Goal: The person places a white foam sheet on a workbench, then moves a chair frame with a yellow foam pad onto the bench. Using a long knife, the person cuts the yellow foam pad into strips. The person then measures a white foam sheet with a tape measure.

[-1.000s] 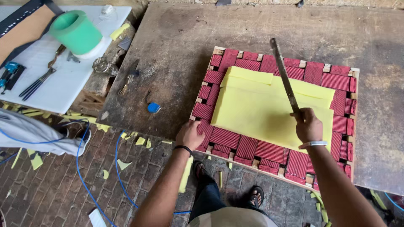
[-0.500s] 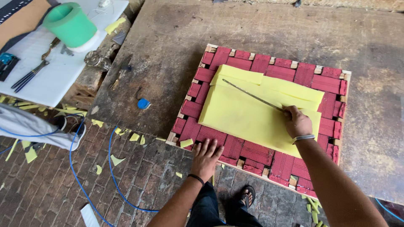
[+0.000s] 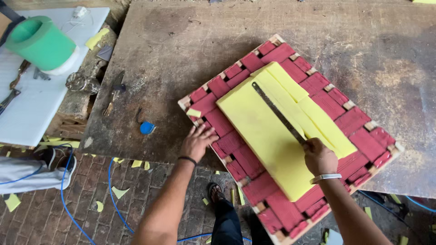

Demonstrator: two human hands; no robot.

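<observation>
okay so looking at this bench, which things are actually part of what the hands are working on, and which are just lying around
In use:
- yellow foam sheet
- long saw blade, held in the right hand
- frame with red webbing, steadied by the left hand

Lying about:
- green bucket
- blue tape measure
- pliers
- yellow foam scraps on the floor
</observation>
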